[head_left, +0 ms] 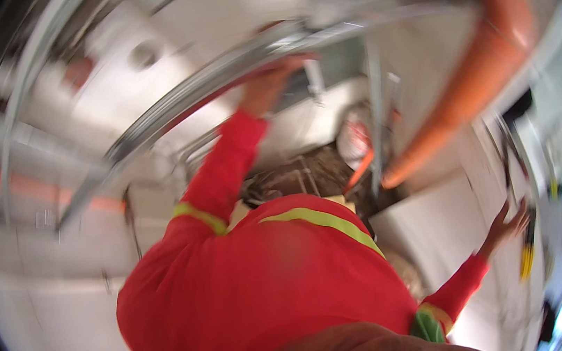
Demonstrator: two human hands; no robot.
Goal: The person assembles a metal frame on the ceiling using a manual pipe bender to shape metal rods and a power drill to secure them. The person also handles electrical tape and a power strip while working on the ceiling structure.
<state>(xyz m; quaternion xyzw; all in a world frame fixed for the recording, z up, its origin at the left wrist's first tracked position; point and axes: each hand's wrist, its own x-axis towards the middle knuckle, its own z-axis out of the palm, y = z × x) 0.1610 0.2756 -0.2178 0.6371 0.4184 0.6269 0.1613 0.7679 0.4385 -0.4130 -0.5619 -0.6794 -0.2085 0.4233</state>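
My left hand [271, 85] is raised at the long grey metal bar [203, 83], which looks curved in this view. It meets the bar's underside, where a dark red strip runs along it. Motion blurs the fingers, so their grip does not show. Out at the right, my right hand [505, 226] is held away from my body with its fingers spread and nothing in them. Close beside it hangs a black and yellow thing [527, 254], too blurred to name. Both my sleeves are red with yellow bands.
A thick orange pipe [491, 58] curves down on the right. Below the bar stand a thin upright post [376, 107], a white and red rounded thing [354, 142] and brownish clutter [288, 178]. Pale walls or panels [435, 227] surround me, and another metal bar [22, 95] rises at the left.
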